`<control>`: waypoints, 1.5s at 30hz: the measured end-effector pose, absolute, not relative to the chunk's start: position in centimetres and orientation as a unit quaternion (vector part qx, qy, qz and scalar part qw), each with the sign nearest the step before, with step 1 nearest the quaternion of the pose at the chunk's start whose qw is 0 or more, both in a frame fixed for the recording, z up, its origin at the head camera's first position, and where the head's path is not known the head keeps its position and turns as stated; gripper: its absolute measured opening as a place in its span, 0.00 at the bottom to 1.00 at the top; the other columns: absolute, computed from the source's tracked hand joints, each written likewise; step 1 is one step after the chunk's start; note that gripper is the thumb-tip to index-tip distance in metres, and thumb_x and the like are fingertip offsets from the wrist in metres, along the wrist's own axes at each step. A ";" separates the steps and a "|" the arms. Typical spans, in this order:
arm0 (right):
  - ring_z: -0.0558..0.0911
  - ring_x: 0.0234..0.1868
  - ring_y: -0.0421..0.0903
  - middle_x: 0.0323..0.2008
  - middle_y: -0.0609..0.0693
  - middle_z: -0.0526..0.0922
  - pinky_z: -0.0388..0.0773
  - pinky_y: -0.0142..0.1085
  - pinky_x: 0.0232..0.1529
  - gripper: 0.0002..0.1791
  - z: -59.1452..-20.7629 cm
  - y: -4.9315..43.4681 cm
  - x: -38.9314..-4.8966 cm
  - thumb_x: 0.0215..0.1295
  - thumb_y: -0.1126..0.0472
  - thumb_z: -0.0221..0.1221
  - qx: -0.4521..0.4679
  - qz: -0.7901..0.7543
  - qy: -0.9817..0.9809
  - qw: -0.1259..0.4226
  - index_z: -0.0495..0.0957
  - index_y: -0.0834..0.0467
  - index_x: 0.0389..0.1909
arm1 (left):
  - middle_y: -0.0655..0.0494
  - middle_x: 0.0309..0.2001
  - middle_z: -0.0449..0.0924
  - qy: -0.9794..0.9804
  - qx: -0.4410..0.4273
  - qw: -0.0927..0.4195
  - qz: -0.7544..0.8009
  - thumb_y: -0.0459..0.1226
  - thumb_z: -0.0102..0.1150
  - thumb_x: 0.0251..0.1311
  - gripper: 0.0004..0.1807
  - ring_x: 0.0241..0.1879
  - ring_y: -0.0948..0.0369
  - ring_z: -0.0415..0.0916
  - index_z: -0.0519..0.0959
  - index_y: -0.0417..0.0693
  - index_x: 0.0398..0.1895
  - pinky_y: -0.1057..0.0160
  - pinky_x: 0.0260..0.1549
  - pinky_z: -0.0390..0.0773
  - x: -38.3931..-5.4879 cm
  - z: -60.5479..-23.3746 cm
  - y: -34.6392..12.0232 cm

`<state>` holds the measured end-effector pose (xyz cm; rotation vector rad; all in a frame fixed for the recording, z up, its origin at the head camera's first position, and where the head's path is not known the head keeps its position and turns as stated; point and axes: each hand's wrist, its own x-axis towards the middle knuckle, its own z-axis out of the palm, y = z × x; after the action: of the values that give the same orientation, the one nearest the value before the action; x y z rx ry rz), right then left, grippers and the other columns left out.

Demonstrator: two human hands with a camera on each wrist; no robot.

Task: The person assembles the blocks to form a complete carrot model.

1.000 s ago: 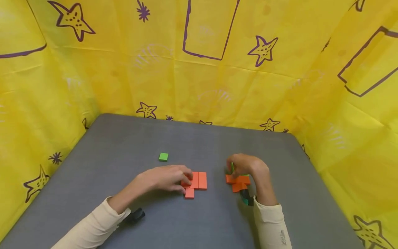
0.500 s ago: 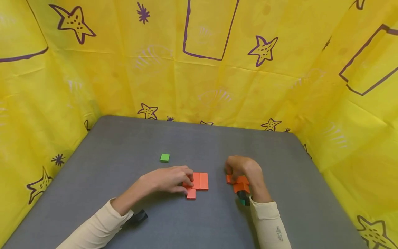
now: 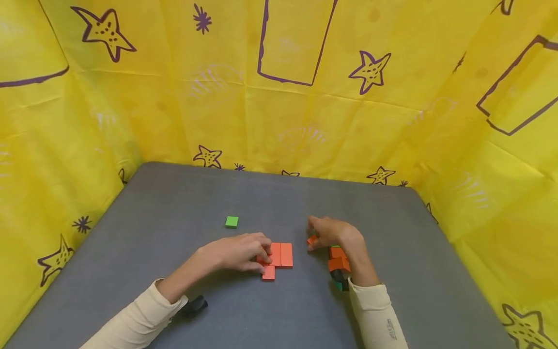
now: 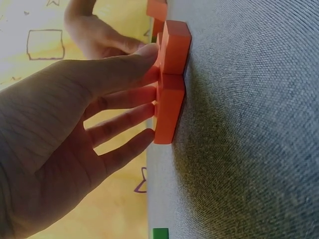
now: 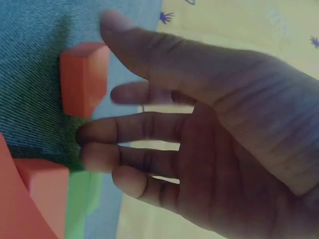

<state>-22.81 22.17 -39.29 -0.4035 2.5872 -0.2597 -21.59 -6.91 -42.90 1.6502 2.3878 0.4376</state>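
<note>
My left hand (image 3: 235,251) rests its fingertips on a flat group of orange blocks (image 3: 286,255), with the thumb near a small orange block (image 3: 269,275) at the front edge. The left wrist view shows these fingers fairly straight against the block faces (image 4: 172,107). My right hand (image 3: 332,231) is over a loose orange block (image 3: 311,240) to the right of the group. In the right wrist view that block (image 5: 82,82) stands beyond the spread thumb and fingers, with a gap to the thumb. Under the right wrist lie more orange blocks (image 3: 339,264), partly hidden.
A green block (image 3: 232,222) lies alone behind my left hand. More green (image 5: 82,199) shows beside the orange blocks in the right wrist view. The grey table (image 3: 279,310) is walled by a yellow patterned cloth (image 3: 279,116). Dark wrist devices (image 3: 193,307) sit under both wrists.
My right hand has shifted left from the right-hand blocks, and an orange block has come away leftward with it. The left hand stays on the orange group.
</note>
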 end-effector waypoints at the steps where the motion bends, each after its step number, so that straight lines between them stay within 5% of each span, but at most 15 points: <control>1: 0.75 0.36 0.46 0.33 0.50 0.76 0.71 0.38 0.38 0.23 -39.4 22.1 -22.8 0.62 0.52 0.75 -0.143 -0.093 0.953 0.252 0.74 0.56 0.48 | 0.60 0.43 0.82 0.810 0.559 0.101 0.149 0.42 0.72 0.65 0.11 0.47 0.64 0.73 0.91 0.51 0.47 0.68 0.49 0.79 -21.6 -42.9 -6.9; 10: 0.74 0.34 0.45 0.31 0.47 0.78 0.72 0.36 0.36 0.12 -39.2 21.3 -22.5 0.63 0.60 0.73 -0.181 -0.080 0.948 0.248 0.77 0.55 0.38 | 0.62 0.36 0.76 0.828 0.534 0.086 0.151 0.45 0.73 0.63 0.08 0.39 0.67 0.65 0.88 0.54 0.30 0.73 0.39 0.71 -20.8 -43.0 -5.9; 24: 0.69 0.25 0.37 0.23 0.40 0.73 0.68 0.28 0.30 0.14 -37.9 15.6 -19.9 0.56 0.59 0.77 -0.335 -0.095 0.893 0.286 0.78 0.54 0.31 | 0.63 0.37 0.77 0.832 0.533 0.056 0.143 0.46 0.76 0.59 0.08 0.40 0.66 0.67 0.89 0.55 0.32 0.72 0.40 0.73 -20.8 -43.1 -6.2; 33: 0.68 0.23 0.37 0.22 0.40 0.70 0.64 0.27 0.27 0.16 -39.3 13.7 -19.5 0.55 0.63 0.76 -0.329 -0.064 0.892 0.303 0.76 0.53 0.35 | 0.62 0.38 0.79 0.826 0.543 0.040 0.147 0.44 0.78 0.57 0.06 0.41 0.65 0.69 0.91 0.54 0.31 0.71 0.41 0.74 -20.7 -43.2 -6.0; 45: 0.71 0.28 0.41 0.25 0.43 0.73 0.67 0.32 0.32 0.19 -39.7 13.6 -19.8 0.52 0.52 0.80 -0.257 -0.017 0.929 0.268 0.78 0.51 0.33 | 0.63 0.36 0.77 0.827 0.540 0.061 0.142 0.48 0.76 0.58 0.09 0.39 0.66 0.66 0.89 0.55 0.29 0.73 0.38 0.69 -20.9 -43.2 -5.9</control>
<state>-19.76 13.63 -39.71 -0.6922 2.5051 -0.0449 -20.87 -5.95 -43.18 1.6328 2.5028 0.4290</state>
